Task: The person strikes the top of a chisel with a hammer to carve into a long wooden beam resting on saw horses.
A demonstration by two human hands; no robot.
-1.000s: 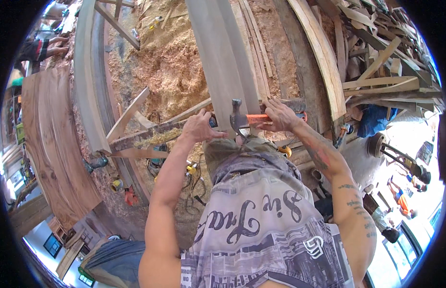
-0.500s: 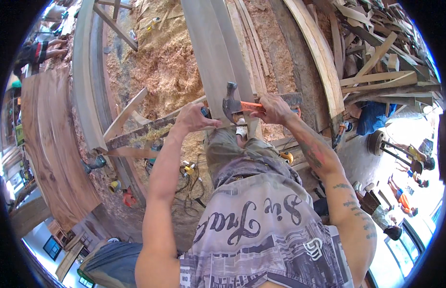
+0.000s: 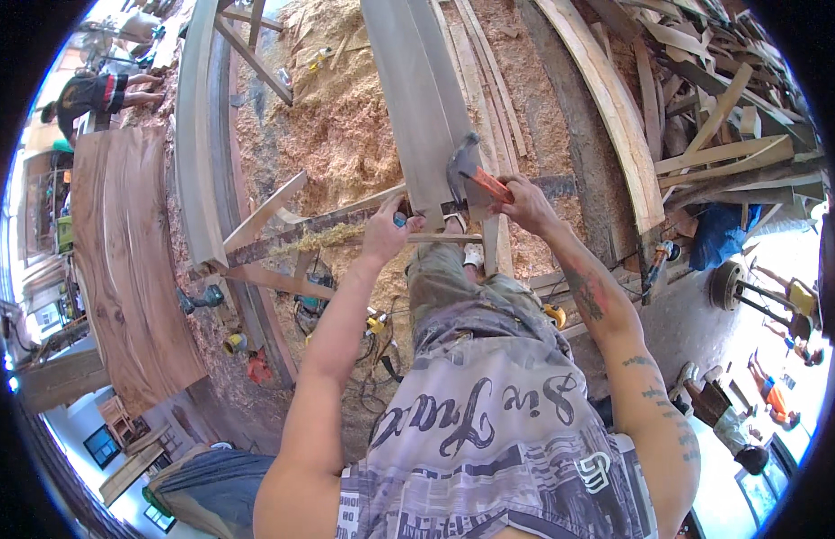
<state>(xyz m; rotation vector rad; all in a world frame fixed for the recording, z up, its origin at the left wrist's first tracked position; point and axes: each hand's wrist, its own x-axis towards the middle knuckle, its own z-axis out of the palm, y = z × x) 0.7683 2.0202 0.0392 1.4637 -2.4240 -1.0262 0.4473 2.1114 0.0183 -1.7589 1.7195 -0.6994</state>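
My right hand point(image 3: 528, 205) is closed around the orange handle of a claw hammer point(image 3: 462, 166). The hammer's dark metal head is over the near end of a long, smooth grey-brown plank point(image 3: 408, 81). Left of that plank end is my left hand point(image 3: 386, 232), fingers curled together, with a small blue thing showing among them. Whatever else it may grip is hidden. A narrow wooden strip point(image 3: 446, 238) crosses just in front of my legs, near the fingertips.
Wood shavings point(image 3: 336, 135) cover the ground. A wide brown slab point(image 3: 130, 269) and a cordless drill point(image 3: 202, 298) are at left; cables point(image 3: 381, 359) lie near my left forearm. Scrap timber point(image 3: 723, 117) is heaped at right. Another person point(image 3: 85, 99) is at far left.
The hammer has tilted, its handle now slanting down to the right, and my right hand has shifted right. My left fingers have curled in. The whole view has shifted a little.
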